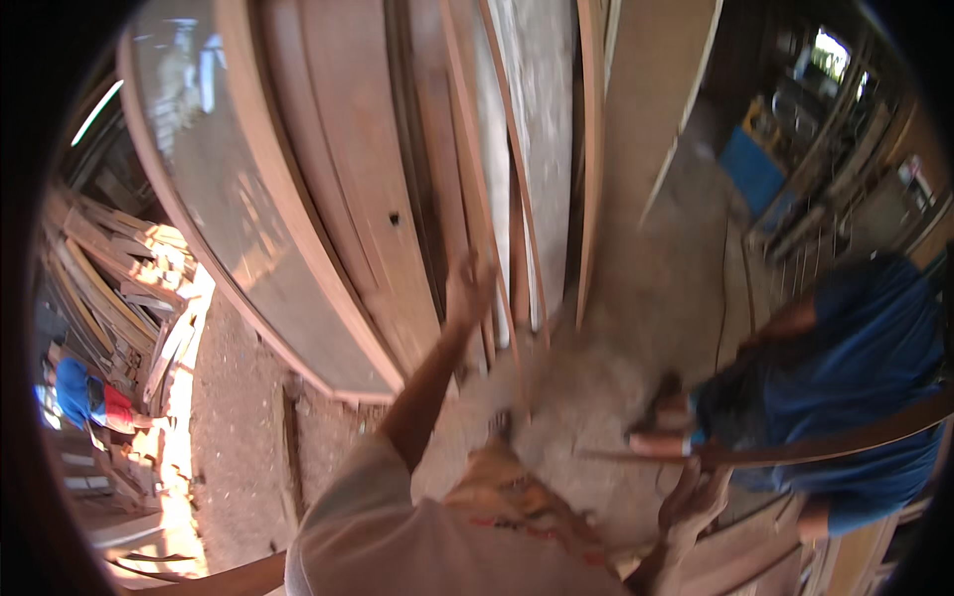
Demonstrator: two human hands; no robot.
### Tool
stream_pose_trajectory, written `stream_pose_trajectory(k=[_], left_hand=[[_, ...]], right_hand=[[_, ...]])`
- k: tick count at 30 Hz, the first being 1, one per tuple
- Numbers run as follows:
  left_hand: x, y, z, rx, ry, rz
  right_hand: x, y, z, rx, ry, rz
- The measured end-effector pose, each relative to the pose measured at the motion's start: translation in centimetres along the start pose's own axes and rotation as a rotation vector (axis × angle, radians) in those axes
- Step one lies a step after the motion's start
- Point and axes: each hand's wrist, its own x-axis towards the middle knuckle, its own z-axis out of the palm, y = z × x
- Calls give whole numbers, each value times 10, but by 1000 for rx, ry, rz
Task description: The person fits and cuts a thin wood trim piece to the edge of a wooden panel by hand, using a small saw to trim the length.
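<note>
My left arm reaches forward to a row of leaning boards. There my left hand [471, 290], slightly blurred, is closed at a thin wooden strip [494, 238] standing upright among them. At the lower right, my right hand [688, 502] is closed at a long, flat wooden strip [785, 455]. This strip runs off to the right, in front of a co-worker in a blue shirt [845, 348]. Part of my right hand's grip is hidden at the strip's edge.
A wooden-framed glass panel [238, 179] leans to the left of brown wooden panels [343, 149]. A pale board [646, 89] stands to their right. Timber [109, 268] is piled at far left, near another person in blue [79, 392]. A blue panel [752, 169] is at back right.
</note>
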Motion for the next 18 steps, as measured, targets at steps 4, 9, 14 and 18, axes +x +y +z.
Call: stream_pose_trajectory(k=[4, 9, 14, 18], left_hand=[[87, -19, 23, 20, 7, -5], [118, -39, 23, -110, -27, 33], [127, -58, 44, -171, -180, -27], [129, -53, 42, -327, -290, 84]], right_hand=[[28, -20, 23, -123, 50, -36], [58, -34, 76, 86, -22, 13], [83, -32, 104, 63, -33, 18], [97, -29, 119, 19, -106, 94]])
